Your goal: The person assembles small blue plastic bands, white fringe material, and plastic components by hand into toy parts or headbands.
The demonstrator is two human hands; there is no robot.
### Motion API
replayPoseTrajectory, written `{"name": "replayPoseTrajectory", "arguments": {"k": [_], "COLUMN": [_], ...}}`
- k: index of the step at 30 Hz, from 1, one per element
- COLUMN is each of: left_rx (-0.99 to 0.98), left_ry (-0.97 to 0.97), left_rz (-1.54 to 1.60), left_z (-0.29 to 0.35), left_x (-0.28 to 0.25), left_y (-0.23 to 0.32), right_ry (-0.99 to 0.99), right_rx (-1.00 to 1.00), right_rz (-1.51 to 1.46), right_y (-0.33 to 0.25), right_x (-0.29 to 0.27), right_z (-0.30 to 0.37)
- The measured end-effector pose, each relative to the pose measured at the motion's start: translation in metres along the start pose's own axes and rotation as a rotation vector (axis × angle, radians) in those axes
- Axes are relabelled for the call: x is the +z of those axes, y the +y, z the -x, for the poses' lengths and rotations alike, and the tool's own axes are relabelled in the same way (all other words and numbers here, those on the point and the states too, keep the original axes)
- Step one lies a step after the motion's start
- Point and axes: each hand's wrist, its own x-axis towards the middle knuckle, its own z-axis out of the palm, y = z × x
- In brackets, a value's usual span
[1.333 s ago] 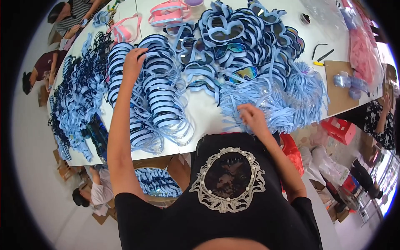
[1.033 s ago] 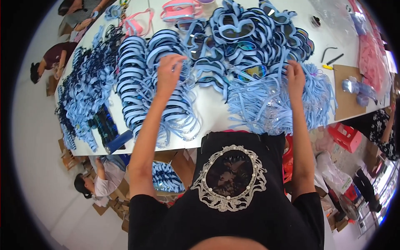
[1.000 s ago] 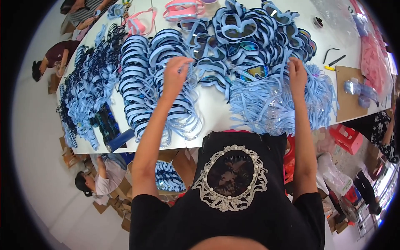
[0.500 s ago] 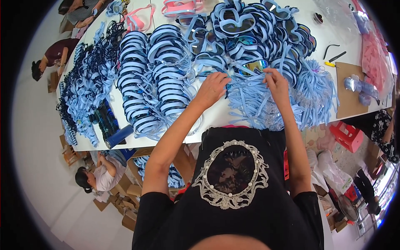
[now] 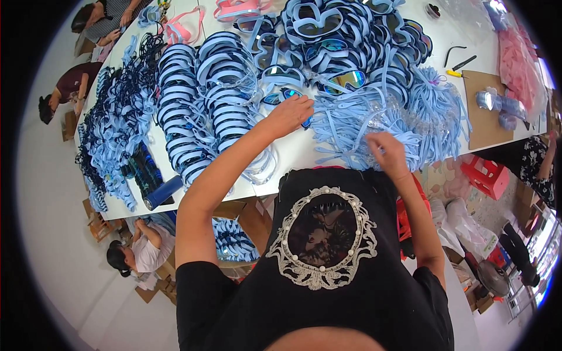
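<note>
Just at the fingers of the left grip (image 5: pixel 290 115), on the white counter (image 5: pixel 296 151): a pair of blue-framed goggles with dark, blue-glinting lenses (image 5: pixel 285 95), largely hidden under the hand. Showing only a far edge and a bit of blue frame at the right; long axis apparently crosswise, sloping down to the right. Fingers bent downward, tips partly hidden; cannot tell whether closed on the goggles or merely touching.

Under the right grip (image 5: pixel 387 152), a loose mass of light-blue straps with clear plastic ends (image 5: pixel 345 120), mostly pointing sideways at the left, too tangled to follow singly. Fingers curled and slightly blurred; cannot tell whether gripping a strap.

Just above the straps, goggles with a yellow-green mirrored lens (image 5: pixel 346 81), long axis crosswise, right end tilted up. Beyond, a tall heap of light-blue and navy goggles (image 5: pixel 351 50), cut off by the top edge. To the left, two long rows of nested light-blue goggles (image 5: pixel 231 114), running away from the body, each pair crosswise. Farther left, a tangled pile of blue goggles with dark cords (image 5: pixel 117 123), single pieces hard to make out. At the far edge, pink goggles (image 5: pixel 240 8), cut off above.
</note>
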Motion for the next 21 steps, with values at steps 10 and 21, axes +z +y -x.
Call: {"name": "replayPoseTrajectory", "arguments": {"k": [10,21], "left_rx": [0.069,-0.165], "left_ry": [-0.121,0.1], "left_rz": [-0.115,0.02], "left_z": [-0.017,0.019], "left_x": [0.014,-0.015], "left_y": [-0.007,-0.002], "right_ry": [-0.16,-0.205], "right_rx": [-0.113,0.259], "right_rz": [0.207,0.198], "right_y": [-0.015,0.02], "right_x": [0.099,0.139], "right_z": [-0.014,-0.072]}}
